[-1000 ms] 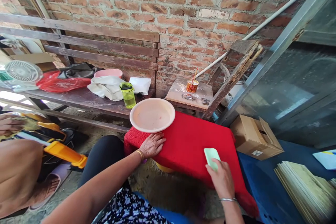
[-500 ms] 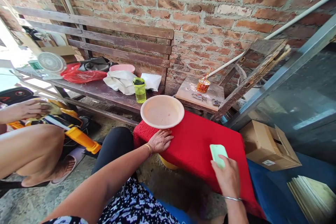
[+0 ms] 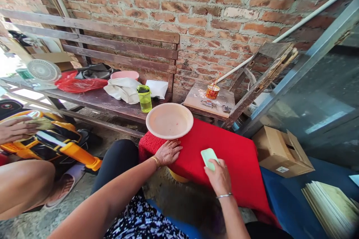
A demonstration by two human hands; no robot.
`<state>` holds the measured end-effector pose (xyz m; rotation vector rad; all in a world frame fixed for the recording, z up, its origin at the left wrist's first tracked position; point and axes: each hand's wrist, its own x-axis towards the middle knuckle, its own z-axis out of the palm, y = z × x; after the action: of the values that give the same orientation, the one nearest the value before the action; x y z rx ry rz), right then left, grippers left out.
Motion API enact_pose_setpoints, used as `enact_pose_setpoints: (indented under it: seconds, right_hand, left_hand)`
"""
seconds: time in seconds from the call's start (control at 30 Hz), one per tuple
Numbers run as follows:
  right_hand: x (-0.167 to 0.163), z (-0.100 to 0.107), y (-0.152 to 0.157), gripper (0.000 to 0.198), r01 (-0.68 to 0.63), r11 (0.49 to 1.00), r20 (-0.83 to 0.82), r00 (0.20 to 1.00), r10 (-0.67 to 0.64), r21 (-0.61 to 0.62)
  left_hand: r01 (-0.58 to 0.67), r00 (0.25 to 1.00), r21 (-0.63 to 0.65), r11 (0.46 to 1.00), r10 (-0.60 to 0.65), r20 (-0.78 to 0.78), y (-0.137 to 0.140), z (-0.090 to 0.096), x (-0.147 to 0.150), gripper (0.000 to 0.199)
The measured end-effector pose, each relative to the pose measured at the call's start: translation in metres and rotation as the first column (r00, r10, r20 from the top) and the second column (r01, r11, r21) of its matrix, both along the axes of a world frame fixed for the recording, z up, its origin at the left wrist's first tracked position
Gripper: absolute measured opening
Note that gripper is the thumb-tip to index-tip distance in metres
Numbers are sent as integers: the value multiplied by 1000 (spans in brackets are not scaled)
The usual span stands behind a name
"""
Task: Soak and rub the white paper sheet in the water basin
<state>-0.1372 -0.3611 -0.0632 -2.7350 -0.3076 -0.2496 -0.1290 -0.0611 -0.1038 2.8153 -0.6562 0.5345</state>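
Note:
A pale green, flat block with rounded corners is gripped by my right hand over the red cloth; its underside is hidden, so its exact kind cannot be made out. The cloth covers a low table before me. My left hand lies flat on the cloth's near edge, fingers stretched out, just below the rim of a pale pink basin. The basin stands upright on the far left part of the cloth and holds only small specks.
Behind stands a wooden bench with a green bottle, white cloth, red bag and fan. A small stand bears a paper cup and padlocks. Right: a cardboard box. At left, another person's hand.
My right hand has moved left across the cloth with the green block, nearer the basin. My left hand stays by the basin. The whole view has shifted slightly.

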Motion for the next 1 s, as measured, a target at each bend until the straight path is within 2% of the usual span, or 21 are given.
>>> enact_pose_setpoints:
  seconds: [0.1, 0.2, 0.27, 0.33, 0.37, 0.43, 0.53, 0.6, 0.7, 0.8, 0.9, 1.0]
  right_hand:
    - [5, -10, -67, 38, 153, 987, 19, 988, -154, 58]
    - [4, -13, -126, 46, 336, 938, -53, 942, -333, 81]
    - [3, -12, -153, 47, 453, 889, -126, 888, -443, 69]
    - [6, -12, -163, 44, 515, 855, -158, 850, -502, 57]
    - [9, -12, -161, 44, 511, 857, -148, 855, -498, 65]
    - [15, -11, -142, 45, 422, 899, -93, 906, -413, 122]
    - [21, -12, -85, 51, 193, 947, -30, 981, -191, 258]
    - [21, -13, -37, 56, 51, 944, -28, 999, -44, 325]
    - [16, -16, 29, 56, -138, 923, 10, 990, 144, 360]
    - [10, -19, 72, 51, -249, 907, 51, 968, 247, 340]
    - [13, -20, 77, 52, -256, 910, 41, 965, 257, 325]
    - [27, -21, 40, 58, -168, 930, -2, 984, 178, 327]
  left_hand:
    - [2, 1000, -3, 1000, -2, -2, -1, 0, 0, 35]
    - [-9, 1000, 0, 1000, 9, -2, -2, 0, 0, 34]
    - [-20, 1000, 9, 1000, 20, -14, -3, 1, 0, 34]
    - [-23, 1000, 17, 1000, 24, -20, -4, 1, 0, 34]
    - [-22, 1000, 18, 1000, 22, -17, -4, 1, 1, 34]
    - [-10, 1000, 20, 1000, 10, -6, -5, 1, 2, 33]
    - [-4, 1000, 26, 1000, 4, -2, -5, 1, 3, 34]
    - [-5, 1000, 33, 999, 5, 0, -5, 1, 4, 34]
    - [4, 1000, 41, 999, -5, 20, -5, 1, 5, 33]
    - [11, 999, 57, 998, -14, 45, -5, 0, 6, 31]
    - [6, 997, 64, 998, -10, 72, -4, -2, 6, 32]
    - [5, 996, 64, 998, -11, 89, -3, -5, 7, 34]
